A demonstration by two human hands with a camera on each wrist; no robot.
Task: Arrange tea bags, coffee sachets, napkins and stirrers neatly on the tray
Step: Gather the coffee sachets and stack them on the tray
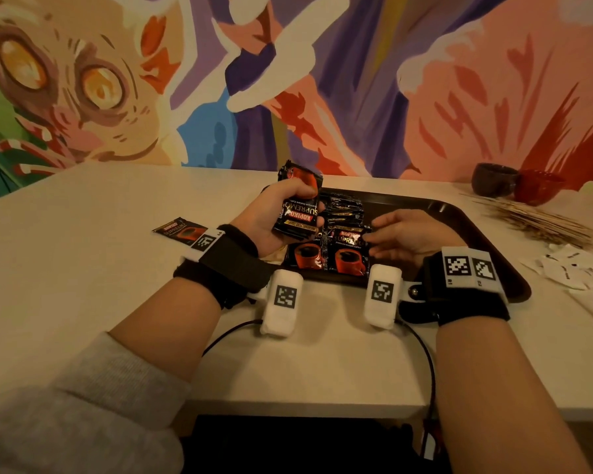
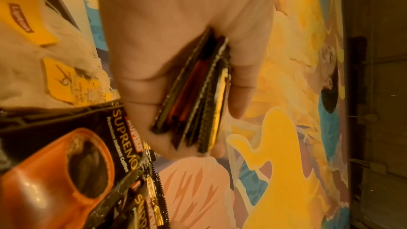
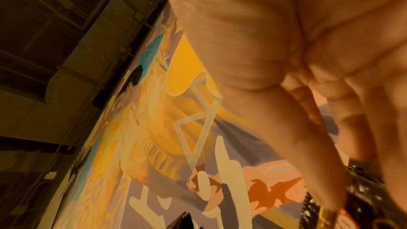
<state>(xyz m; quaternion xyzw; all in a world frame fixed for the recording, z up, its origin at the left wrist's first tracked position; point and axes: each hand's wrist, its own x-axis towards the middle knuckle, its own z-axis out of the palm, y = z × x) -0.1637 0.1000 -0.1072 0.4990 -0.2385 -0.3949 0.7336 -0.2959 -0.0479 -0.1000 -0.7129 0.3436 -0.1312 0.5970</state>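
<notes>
l hand raised, fingers curled, gripping; r hand low, fingers relaxed.

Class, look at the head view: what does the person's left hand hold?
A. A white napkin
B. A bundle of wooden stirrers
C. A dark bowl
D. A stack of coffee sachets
D: the left hand grips a stack of coffee sachets above the tray; their edges show between its fingers in the left wrist view.

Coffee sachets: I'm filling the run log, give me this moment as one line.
left hand grips coffee sachets | right hand touches sachets on tray | one sachet on table
</notes>
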